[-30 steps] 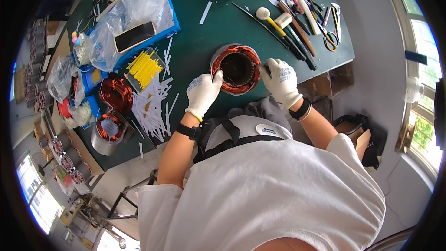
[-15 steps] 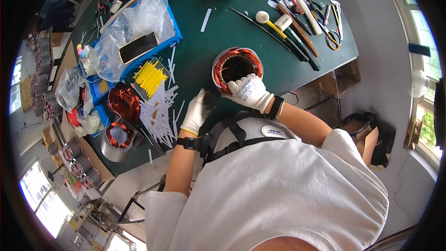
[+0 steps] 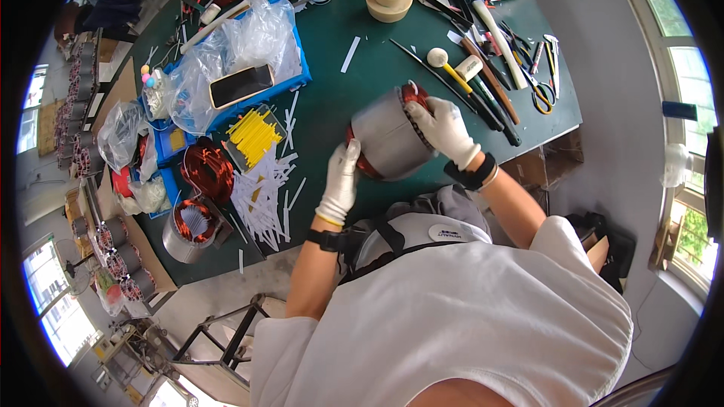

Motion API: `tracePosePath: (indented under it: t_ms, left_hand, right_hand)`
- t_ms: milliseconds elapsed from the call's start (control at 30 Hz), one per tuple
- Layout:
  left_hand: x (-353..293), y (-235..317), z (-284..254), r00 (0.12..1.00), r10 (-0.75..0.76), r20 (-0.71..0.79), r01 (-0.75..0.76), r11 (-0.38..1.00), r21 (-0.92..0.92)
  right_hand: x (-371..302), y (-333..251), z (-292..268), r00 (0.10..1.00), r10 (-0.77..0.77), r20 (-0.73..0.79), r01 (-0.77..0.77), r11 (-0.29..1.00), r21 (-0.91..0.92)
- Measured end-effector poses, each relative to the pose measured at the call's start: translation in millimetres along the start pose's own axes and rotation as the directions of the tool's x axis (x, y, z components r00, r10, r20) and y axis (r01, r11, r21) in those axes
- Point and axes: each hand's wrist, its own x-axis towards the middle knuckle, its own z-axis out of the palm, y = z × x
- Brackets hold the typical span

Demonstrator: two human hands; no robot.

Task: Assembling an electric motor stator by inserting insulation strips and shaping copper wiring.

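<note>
Between my gloved hands is a motor stator [image 3: 388, 136], a grey metal cylinder with red-brown copper windings showing at both ends. It lies tipped on its side, its axis running roughly left to right. My left hand [image 3: 342, 177] grips the left end, the thumb along the rim by the windings. Around the right end's coil, my right hand [image 3: 443, 126] is closed, fingers over the winding edge. The stator's bore is hidden from this angle. White gloves cover both hands.
Left of the stator lie white paper strips [image 3: 260, 200], yellow sticks [image 3: 255, 136], copper coils [image 3: 207, 173] and another stator [image 3: 181, 237]. A phone [image 3: 241, 87] rests on a blue bin [image 3: 302, 56]. Mallets [image 3: 437, 59], scissors [image 3: 543, 98] and rods lie at the right.
The stator has gone from standing upright with its bore facing up to lying tipped on its side. My left hand has moved from the table onto it; my right hand has shifted right.
</note>
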Motion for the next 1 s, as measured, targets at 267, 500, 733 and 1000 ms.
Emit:
tracePosePath:
  t_ms: [267,500,733,1000]
  left_hand:
    - [11,62,40,0.868,0.479,0.130,-0.299,0.296,0.907]
    - [9,-3,58,0.834,0.120,0.538,-0.493,-0.277,0.825]
    - [3,-10,53,0.731,-0.061,0.680,-0.652,-0.356,0.669]
    - [-7,-11,39,0.697,-0.007,0.718,-0.692,-0.269,0.669]
  right_hand:
    - [-48,54,44,0.829,0.096,0.551,-0.555,0.029,0.831]
    - [-40,110,7,0.760,0.169,0.628,-0.141,0.985,-0.095]
    - [-16,130,12,0.833,0.498,0.242,-0.543,0.821,0.177]
    - [4,128,48,0.787,0.532,0.313,-0.535,0.841,-0.083]
